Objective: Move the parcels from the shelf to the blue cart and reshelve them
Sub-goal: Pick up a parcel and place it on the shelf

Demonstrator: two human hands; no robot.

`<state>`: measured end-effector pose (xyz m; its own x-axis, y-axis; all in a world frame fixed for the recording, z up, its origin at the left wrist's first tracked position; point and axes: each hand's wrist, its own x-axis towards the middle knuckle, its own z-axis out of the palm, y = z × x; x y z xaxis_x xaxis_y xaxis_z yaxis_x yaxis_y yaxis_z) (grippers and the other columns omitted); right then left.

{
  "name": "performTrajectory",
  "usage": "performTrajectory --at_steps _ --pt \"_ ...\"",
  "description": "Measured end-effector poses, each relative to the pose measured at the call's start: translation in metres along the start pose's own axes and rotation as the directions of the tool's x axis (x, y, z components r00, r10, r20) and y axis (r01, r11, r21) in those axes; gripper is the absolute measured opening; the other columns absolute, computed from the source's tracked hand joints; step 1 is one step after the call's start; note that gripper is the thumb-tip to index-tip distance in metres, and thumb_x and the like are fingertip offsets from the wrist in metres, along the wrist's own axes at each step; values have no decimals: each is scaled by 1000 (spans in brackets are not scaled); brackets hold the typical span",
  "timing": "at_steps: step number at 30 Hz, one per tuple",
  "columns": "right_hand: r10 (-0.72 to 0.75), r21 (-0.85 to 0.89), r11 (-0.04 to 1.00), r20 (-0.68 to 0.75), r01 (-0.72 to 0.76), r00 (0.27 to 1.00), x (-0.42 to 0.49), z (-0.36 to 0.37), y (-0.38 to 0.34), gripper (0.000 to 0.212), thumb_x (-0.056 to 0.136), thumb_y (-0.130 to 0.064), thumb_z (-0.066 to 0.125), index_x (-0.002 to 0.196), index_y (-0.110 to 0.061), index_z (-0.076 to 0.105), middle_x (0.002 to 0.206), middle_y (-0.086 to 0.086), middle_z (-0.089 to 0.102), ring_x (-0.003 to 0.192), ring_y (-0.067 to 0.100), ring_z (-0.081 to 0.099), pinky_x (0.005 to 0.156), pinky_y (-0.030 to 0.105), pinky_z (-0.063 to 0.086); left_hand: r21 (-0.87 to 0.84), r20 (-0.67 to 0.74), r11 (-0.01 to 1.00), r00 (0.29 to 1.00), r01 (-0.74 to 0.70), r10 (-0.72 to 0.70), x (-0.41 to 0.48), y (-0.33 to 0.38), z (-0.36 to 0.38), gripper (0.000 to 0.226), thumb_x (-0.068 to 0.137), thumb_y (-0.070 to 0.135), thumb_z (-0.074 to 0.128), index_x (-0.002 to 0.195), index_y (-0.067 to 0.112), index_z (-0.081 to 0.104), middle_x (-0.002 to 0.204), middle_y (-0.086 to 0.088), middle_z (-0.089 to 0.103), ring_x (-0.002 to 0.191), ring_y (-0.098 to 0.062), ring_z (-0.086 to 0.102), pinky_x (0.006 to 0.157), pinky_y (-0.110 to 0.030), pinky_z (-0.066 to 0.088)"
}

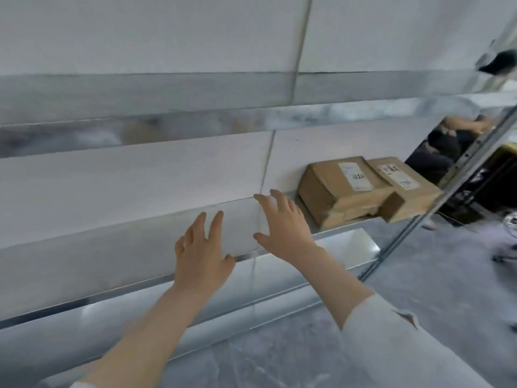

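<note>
Two brown cardboard parcels with white labels lie side by side at the right end of a metal shelf [347,236]: the left parcel [340,189] and the right parcel [405,189]. My left hand [201,253] and my right hand [282,225] are both raised in front of the shelf with fingers spread, holding nothing. My right hand is a short way left of the left parcel, not touching it. The blue cart is not in view.
A higher shelf board [167,127] runs across above. A slotted metal upright [436,208] stands at the shelf's right end. Behind it a person [450,141] sits. Grey marbled floor [279,357] lies below.
</note>
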<state>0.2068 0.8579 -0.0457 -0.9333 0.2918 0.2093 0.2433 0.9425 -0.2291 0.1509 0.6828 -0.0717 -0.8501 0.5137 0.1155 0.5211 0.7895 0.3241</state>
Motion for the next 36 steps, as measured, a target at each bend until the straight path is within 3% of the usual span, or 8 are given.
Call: performTrajectory --at_steps 9,19,23,28,31,36 --pt "126 -92 988 -4 -126 992 -32 -33 215 76 81 -40 66 143 -28 25 150 11 24 134 34 30 108 43 28 -44 107 997 991 -70 74 60 177 89 88 84 40 59 151 28 3 158 -9 6 142 -31 18 110 -45 22" --pt "313 -210 928 -5 -307 950 12 -32 355 73 82 -34 64 142 -29 23 151 18 21 137 37 25 111 44 25 -131 195 989 977 -66 91 144 247 145 91 84 39 64 151 33 2 155 -10 11 134 -36 32 103 -50 37" --pt "353 -275 903 39 -330 935 33 -13 372 81 79 -38 68 144 -27 21 146 19 27 135 37 28 113 45 23 -303 158 953 984 -31 83 166 254 166 87 84 31 68 150 39 11 158 -11 5 132 -34 38 100 -48 43" --pt "342 -197 919 -32 -342 939 32 -2 362 80 78 -40 72 144 -22 31 135 21 38 125 39 38 108 47 29 -377 44 924 995 -62 84 157 248 180 74 84 23 63 143 41 23 153 -13 17 107 -35 58 83 -44 53" --pt "276 -102 956 -15 -276 961 23 0 335 75 79 -37 73 142 -20 36 134 20 38 122 38 41 103 48 36 -424 37 905 999 26 -11 141 233 173 72 83 23 63 143 39 25 147 -17 25 117 -37 50 88 -45 51" --pt "98 144 985 21 -100 995 19 18 263 73 62 -10 87 127 -9 56 122 24 42 96 44 58 74 48 53 -431 -20 884 978 181 -210 88 173 138 73 83 26 62 144 38 22 150 -8 21 126 -29 42 97 -38 47"
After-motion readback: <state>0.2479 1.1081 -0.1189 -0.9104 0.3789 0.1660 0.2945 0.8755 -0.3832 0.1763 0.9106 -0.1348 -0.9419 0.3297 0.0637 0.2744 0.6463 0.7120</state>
